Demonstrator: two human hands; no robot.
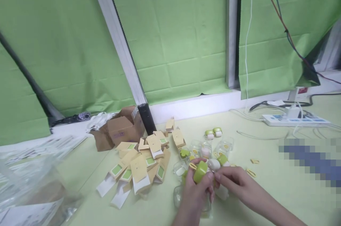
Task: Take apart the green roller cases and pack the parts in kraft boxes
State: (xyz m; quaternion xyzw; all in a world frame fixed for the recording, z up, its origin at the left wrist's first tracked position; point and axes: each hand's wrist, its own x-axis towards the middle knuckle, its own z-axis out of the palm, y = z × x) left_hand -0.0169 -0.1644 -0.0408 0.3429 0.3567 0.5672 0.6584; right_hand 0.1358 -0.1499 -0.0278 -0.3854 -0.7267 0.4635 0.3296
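My left hand (193,192) is wrapped round a small rounded green case (200,172), which has a yellow loop (193,166) at its side. Close against it, my right hand (234,179) has thumb and fingertips pinched together; whatever lies between them is too small and hidden to make out. Just behind the hands are a white rounded piece (214,164) and another green case (222,159). Clear plastic covers (180,167) lie around them, some partly hidden by my hands. Two green-and-white cases (217,132) sit farther back on the table.
Left of my hands is a heap of open kraft boxes (139,169) with green windows. Behind it stands a brown carton (119,130) beside a black upright object (147,118). Yellow loops (250,173) lie at right, with a power strip (293,120) behind. Plastic bags (34,190) fill the left.
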